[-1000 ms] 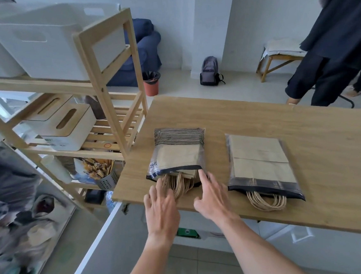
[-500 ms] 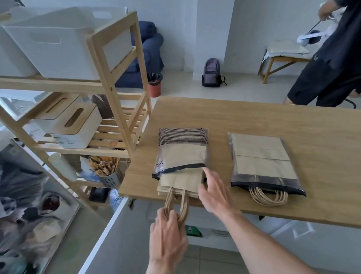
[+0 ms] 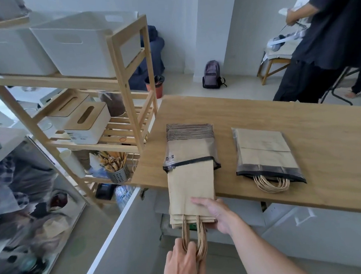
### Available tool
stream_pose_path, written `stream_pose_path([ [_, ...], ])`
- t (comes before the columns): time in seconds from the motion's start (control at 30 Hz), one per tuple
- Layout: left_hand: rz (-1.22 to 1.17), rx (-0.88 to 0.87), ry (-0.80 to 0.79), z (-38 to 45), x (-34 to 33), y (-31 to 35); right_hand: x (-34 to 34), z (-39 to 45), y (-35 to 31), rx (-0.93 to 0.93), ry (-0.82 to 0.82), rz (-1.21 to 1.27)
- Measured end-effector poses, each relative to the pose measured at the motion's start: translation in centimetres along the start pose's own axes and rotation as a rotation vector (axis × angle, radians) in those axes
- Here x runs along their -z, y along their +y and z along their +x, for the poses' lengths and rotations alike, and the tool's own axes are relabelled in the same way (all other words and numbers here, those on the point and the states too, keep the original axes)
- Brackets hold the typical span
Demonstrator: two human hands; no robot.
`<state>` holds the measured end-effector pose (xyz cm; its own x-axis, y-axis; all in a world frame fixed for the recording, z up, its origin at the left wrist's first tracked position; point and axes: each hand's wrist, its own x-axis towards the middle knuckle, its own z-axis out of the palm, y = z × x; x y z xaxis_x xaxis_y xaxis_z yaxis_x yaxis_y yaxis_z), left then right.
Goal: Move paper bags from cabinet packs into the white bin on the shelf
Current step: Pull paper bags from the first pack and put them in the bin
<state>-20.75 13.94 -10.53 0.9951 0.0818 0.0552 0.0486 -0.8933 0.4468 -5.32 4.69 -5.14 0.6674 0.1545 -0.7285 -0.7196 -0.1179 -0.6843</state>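
A stack of brown paper bags sticks halfway out of the left plastic pack over the wooden table's near edge. My left hand is closed on the bags' twisted paper handles. My right hand grips the stack's right lower corner, thumb on top. A second pack of bags lies to the right, its handles poking out. The white bin stands on the top level of the wooden shelf at upper left.
Another white bin sits left of the first. Tissue boxes fill the shelf's middle level, a metal utensil cup stands lower. A person in dark clothes stands beyond the wooden table. A backpack rests on the floor.
The stack of bags has slid further out of the left pack toward me. My left hand pulled back with the handles, and my right hand moved onto the stack's corner.
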Motion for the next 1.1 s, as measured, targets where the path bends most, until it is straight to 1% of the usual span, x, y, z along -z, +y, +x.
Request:
stream_pose_path([
  [0.07,0.011,-0.077,-0.014,-1.1,-0.1,-0.4,-0.3,-1.0,0.7,0.012,-0.016,-0.017],
  [0.13,0.031,-0.182,-0.028,-1.7,0.1,-1.0,0.0,-1.5,1.2,0.044,0.013,-0.091],
  [0.17,0.05,-0.262,-0.028,-1.8,0.1,-1.4,0.5,-2.1,1.1,0.048,0.02,-0.15],
  [0.23,0.047,-0.453,-0.07,-1.6,1.1,-1.8,2.1,-3.1,0.4,0.017,-0.023,-0.27],
  [0.3,-0.037,-0.515,-0.166,-0.7,2.8,-1.3,4.4,-4.3,-1.0,-0.055,-0.086,-0.357],
  [0.33,-0.038,-0.535,-0.152,-0.1,3.6,-0.8,5.8,-4.6,-2.0,-0.067,-0.092,-0.37],
  [0.37,-0.037,-0.56,-0.13,0.5,4.3,-0.2,7.3,-5.1,-3.1,-0.062,-0.075,-0.371],
  [0.4,-0.07,-0.571,-0.14,1.1,5.0,0.6,8.8,-5.5,-4.2,-0.038,-0.044,-0.375],
  [0.43,-0.102,-0.598,-0.173,1.9,5.5,1.2,10.2,-5.9,-5.5,-0.001,0.014,-0.397],
  [0.47,-0.114,-0.646,-0.163,2.7,5.7,1.7,11.4,-6.3,-6.8,0.05,0.078,-0.432],
  [0.5,-0.113,-0.673,-0.108,3.5,5.7,1.8,12.2,-6.6,-7.9,0.103,0.167,-0.485],
  [0.53,-0.123,-0.663,-0.058,4.5,5.5,2.1,12.9,-6.9,-9.1,0.16,0.271,-0.529],
  [0.57,-0.144,-0.608,-0.032,5.5,5.2,2.5,13.4,-6.9,-10.0,0.211,0.374,-0.57],
  [0.63,-0.178,-0.476,0.041,7.6,4.7,3.3,13.3,-6.2,-11.2,0.272,0.529,-0.664],
  [0.7,-0.254,-0.311,0.105,9.6,4.7,4.5,11.7,-5.2,-11.2,0.298,0.628,-0.795],
  [0.73,-0.334,-0.221,0.128,10.6,4.8,5.1,10.6,-4.6,-11.0,0.302,0.648,-0.852],
  [0.83,-0.586,0.044,0.149,13.8,5.2,6.8,7.0,-2.6,-9.7,0.31,0.592,-1.0],
  [0.9,-0.672,0.185,0.087,15.8,5.3,7.5,5.0,-1.7,-9.2,0.328,0.534,-1.066],
  [1.0,-0.77,0.331,-0.09,18.1,4.2,7.6,4.0,-0.1,-9.4,0.32,0.462,-1.02],
  [1.1,-0.979,0.402,-0.165,18.9,3.7,8.1,4.8,1.0,-10.1,0.288,0.331,-0.849],
])
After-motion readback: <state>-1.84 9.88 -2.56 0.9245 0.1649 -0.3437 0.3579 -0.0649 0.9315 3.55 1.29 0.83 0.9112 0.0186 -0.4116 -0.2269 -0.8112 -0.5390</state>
